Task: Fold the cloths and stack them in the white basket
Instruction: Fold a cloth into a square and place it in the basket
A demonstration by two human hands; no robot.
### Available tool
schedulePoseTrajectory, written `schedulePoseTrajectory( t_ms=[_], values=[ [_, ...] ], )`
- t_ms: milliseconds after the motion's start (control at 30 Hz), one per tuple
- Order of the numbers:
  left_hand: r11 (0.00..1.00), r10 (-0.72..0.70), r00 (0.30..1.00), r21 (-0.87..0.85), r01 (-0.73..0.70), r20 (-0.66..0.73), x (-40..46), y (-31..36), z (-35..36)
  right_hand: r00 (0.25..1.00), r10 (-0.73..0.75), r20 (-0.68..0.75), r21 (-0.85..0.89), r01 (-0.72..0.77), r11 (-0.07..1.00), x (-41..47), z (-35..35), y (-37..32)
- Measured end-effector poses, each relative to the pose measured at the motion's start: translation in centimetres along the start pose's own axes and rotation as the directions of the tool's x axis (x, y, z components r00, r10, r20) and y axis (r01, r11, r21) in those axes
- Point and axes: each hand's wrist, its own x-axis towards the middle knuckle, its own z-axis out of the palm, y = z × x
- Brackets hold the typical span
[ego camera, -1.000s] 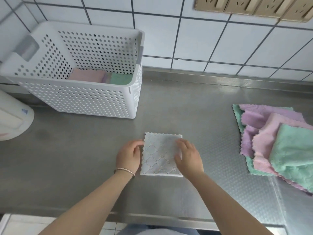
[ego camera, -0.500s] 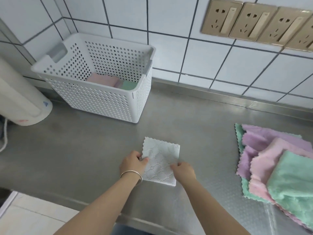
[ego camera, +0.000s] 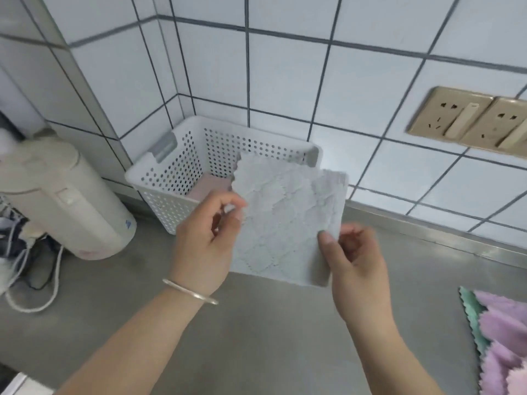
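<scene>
A folded pale grey cloth (ego camera: 288, 220) with a quilted pattern is held in the air in front of the white basket (ego camera: 171, 178). My left hand (ego camera: 208, 238) pinches its left edge and my right hand (ego camera: 356, 258) grips its lower right corner. The perforated basket stands in the wall corner on the steel counter, and a folded pink cloth (ego camera: 211, 188) lies inside it. The lifted cloth hides the basket's right half. At the bottom right edge lies the pile of unfolded cloths (ego camera: 502, 337), purple, green and pink.
A cream cylindrical appliance (ego camera: 62, 203) stands left of the basket, with white cords (ego camera: 37, 280) trailing beside it. Beige wall sockets (ego camera: 467, 121) sit on the tiled wall at the right. The steel counter (ego camera: 271, 323) stretches below my hands.
Both hands lifted the folded grey cloth off the counter and carried it up toward the basket. The view swung left and up, pushing the cloth pile to the frame's edge.
</scene>
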Motion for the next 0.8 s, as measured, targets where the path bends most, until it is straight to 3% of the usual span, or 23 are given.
schedulePoseTrajectory(
  t_ms=[100,233,367,567,633,800],
  values=[
    [0.998,0.014,0.998,0.059,-0.018,0.062,6.9,-1.1,-2.5,0.99,-0.137,-0.024,-0.114,0.133,0.984,4.1,4.2,-3.0],
    [0.972,-0.093,0.958,0.233,0.028,0.272,15.5,-5.3,-2.9,0.98,-0.197,0.017,-0.542,0.174,0.822,11.0,9.1,-3.1],
    [0.897,-0.188,0.873,0.441,-0.034,0.45,20.8,-10.2,0.4,0.998,-0.025,0.06,-0.856,0.064,0.513,16.7,13.1,-0.5],
    [0.828,-0.345,0.669,0.549,-0.114,0.658,23.3,-15.6,7.0,0.932,0.351,0.089,-0.996,0.072,0.061,21.1,15.5,3.4],
    [0.841,-0.367,0.611,0.531,-0.105,0.702,23.0,-17.4,8.6,0.897,0.432,0.094,-0.994,0.109,-0.011,22.0,15.6,5.1],
    [0.83,-0.405,0.502,0.537,-0.148,0.764,22.1,-20.9,11.2,0.832,0.551,0.064,-0.994,0.103,-0.041,23.9,16.0,9.1]
  ],
)
